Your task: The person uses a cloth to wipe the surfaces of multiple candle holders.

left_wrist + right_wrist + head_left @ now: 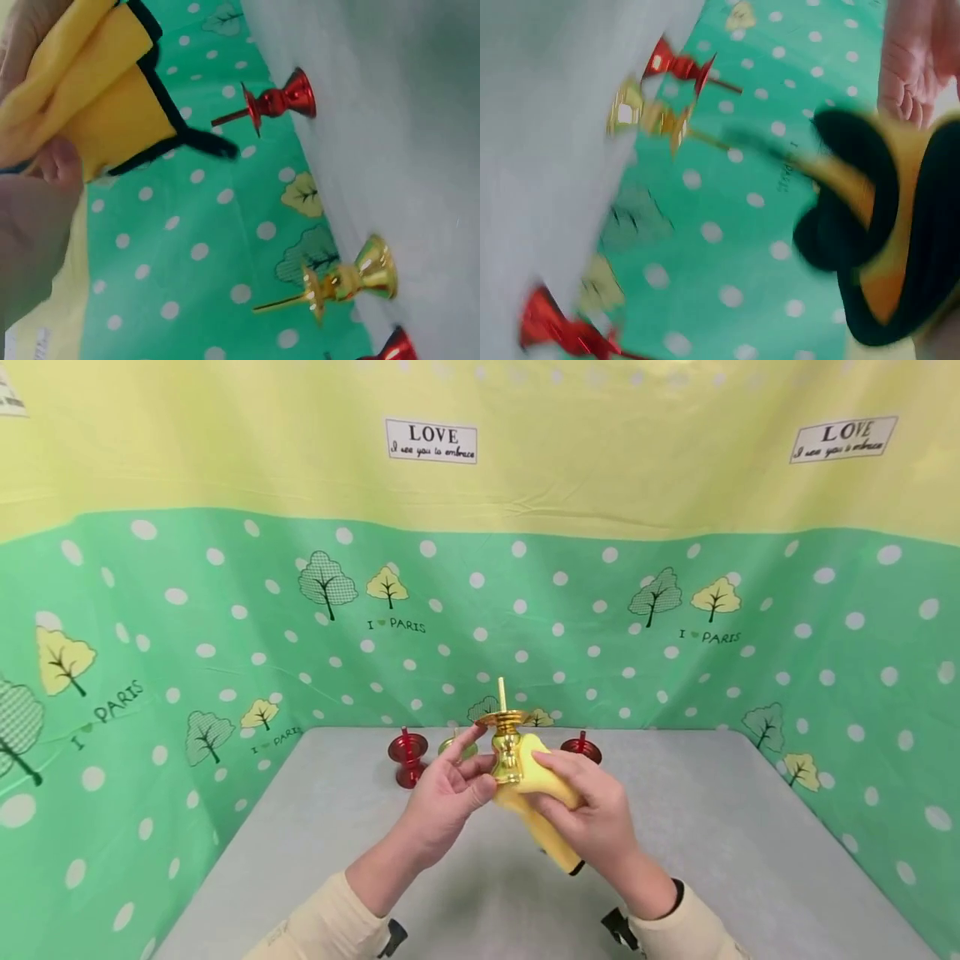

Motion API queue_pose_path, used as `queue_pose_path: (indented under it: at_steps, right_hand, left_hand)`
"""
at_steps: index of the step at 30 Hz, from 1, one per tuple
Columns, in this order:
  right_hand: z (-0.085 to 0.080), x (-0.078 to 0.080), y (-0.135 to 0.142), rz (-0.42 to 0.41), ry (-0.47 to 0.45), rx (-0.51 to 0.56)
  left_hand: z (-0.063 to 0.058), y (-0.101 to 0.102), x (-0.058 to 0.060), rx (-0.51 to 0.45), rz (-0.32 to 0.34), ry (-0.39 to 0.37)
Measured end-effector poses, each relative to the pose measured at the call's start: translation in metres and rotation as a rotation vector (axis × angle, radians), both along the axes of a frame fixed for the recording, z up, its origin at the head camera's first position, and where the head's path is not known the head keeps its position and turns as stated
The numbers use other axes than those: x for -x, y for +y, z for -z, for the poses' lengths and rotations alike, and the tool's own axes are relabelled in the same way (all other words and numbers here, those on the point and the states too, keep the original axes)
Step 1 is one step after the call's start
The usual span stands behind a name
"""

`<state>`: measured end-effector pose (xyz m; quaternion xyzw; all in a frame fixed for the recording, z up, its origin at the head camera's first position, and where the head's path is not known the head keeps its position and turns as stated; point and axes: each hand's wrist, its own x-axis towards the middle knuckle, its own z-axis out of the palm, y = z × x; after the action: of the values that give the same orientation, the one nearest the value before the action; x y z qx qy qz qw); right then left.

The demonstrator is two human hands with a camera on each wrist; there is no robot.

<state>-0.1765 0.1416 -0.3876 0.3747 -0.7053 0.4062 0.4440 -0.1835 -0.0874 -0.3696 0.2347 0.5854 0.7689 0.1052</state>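
Upright in my left hand (438,806) is a shiny gold candle holder (507,750) with a thin spike on top. The thumb lies at its base and the fingers reach up behind it to the dish. My right hand (596,810) grips a folded yellow cloth (551,783) and presses it to the right side of the holder's stem. A loose end of the cloth hangs below, and its dark edging shows in both wrist views. The held candle holder cannot be made out in the wrist views.
Behind the hands, a red candle holder (408,762) and another gold candle holder (459,748) stand on the grey table (720,843). A second red candle holder (582,747) stands to the right, partly covered by my right hand. A green and yellow printed curtain (480,577) surrounds the table.
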Motion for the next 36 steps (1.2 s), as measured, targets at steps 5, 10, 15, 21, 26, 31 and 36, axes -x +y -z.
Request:
queue_pose_path:
  at_steps: [5, 10, 15, 21, 26, 31, 36]
  right_hand:
    - [0.003, 0.002, 0.002, 0.055, 0.016, 0.006]
    - [-0.005, 0.000, -0.008, 0.385, 0.451, -0.107]
    - [-0.011, -0.007, -0.017, 0.440, 0.587, -0.169]
    - [-0.007, -0.001, -0.010, 0.224, 0.409, -0.120]
    - [0.005, 0.004, 0.000, -0.009, 0.102, -0.020]
    - [0.006, 0.004, 0.001, 0.132, 0.203, -0.058]
    - [-0.004, -0.003, -0.006, 0.344, 0.468, -0.131]
  left_hand:
    - [0.000, -0.001, 0.001, 0.051, 0.022, -0.013]
    - [-0.003, 0.006, -0.005, 0.197, -0.080, 0.047]
    - [-0.003, 0.009, -0.008, 0.244, -0.179, 0.159]
    - [-0.002, 0.000, -0.005, 0.116, -0.089, 0.105]
    - [0.002, -0.008, 0.000, -0.007, 0.066, 0.008]
    - [0.004, -0.005, 0.000, 0.083, 0.029, 0.048]
    - [0.003, 0.006, -0.010, 0.183, -0.075, 0.167]
